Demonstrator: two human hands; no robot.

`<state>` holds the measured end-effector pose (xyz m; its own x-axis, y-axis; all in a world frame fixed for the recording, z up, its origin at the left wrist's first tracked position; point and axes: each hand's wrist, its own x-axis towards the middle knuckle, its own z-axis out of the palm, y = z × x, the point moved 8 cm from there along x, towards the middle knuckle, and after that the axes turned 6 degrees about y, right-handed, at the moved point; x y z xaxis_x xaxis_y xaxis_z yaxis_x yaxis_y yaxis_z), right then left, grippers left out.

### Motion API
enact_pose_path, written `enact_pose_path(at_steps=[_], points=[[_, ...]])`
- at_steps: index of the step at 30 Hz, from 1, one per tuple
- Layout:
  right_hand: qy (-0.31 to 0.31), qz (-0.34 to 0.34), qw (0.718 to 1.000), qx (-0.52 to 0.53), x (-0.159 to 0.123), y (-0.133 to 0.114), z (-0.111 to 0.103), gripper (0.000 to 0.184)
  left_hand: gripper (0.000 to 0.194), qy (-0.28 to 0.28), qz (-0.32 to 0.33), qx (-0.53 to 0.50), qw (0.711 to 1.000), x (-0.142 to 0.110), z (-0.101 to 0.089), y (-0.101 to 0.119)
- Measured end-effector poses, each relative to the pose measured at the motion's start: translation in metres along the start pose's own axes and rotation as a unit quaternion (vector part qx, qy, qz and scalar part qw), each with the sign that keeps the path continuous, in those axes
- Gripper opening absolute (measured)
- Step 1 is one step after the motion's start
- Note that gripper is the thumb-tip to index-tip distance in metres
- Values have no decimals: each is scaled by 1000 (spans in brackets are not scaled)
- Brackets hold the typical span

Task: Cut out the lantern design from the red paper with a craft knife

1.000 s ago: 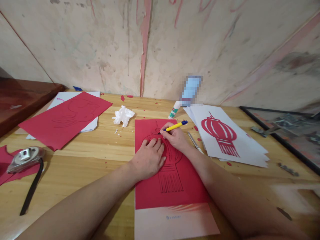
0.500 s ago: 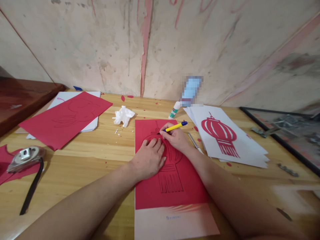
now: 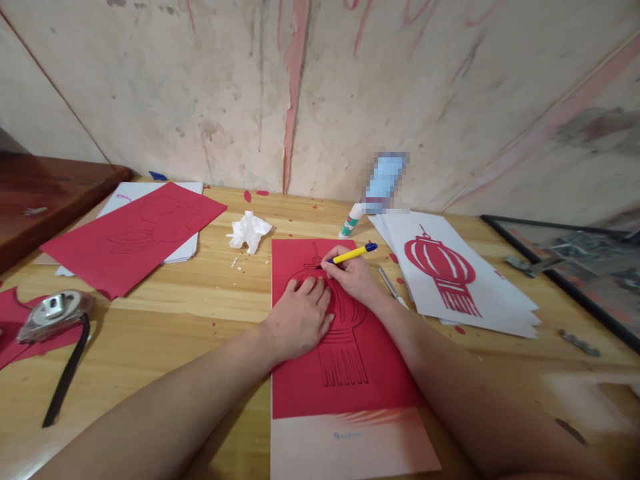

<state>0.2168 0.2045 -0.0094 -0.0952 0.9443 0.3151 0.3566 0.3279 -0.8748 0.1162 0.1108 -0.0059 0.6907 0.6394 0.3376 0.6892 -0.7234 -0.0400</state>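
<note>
The red sheet (image 3: 345,400) lies flat on the counter (image 3: 200,347) between the person's forearms, over a pale sheet (image 3: 350,460) whose lower end shows beyond its near edge. It carries a dark-lined lantern drawing, fringe toward the person. The right hand (image 3: 350,273) holds a yellow pen (image 3: 353,253) with a blue top end; its fingers pinch the barrel low down, and the tip is at the upper lines of the drawing. The left hand (image 3: 300,320) rests palm down on the drawing, fingers slightly bent and lightly spread. Near the sheet's far edge are a glue stick (image 3: 351,221) and, to the left, a crumpled tissue (image 3: 249,232). To the right, white papers (image 3: 485,300) bear a solid red lantern figure. To the left, a second red sheet (image 3: 100,247) with a faint drawing overlies white paper; a tape measure (image 3: 57,310) sits nearer the person.
</note>
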Motion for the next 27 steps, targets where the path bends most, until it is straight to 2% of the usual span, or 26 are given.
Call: enact_pose_path(at_steps=[16, 20, 24, 27], points=[[1, -3, 1000, 3, 0, 2, 2, 12, 46, -2, 0, -3, 1000, 0, 0, 0], [-4, 11, 1000, 8, 1, -9, -4, 12, 47, -2, 1, -5, 1000, 0, 0, 0], [22, 9, 1000, 4, 1, -26, -12, 14, 47, -4, 2, -4, 1000, 0, 0, 1], [35, 24, 999, 15, 0, -21, -7, 15, 47, -6, 0, -5, 1000, 0, 0, 1]])
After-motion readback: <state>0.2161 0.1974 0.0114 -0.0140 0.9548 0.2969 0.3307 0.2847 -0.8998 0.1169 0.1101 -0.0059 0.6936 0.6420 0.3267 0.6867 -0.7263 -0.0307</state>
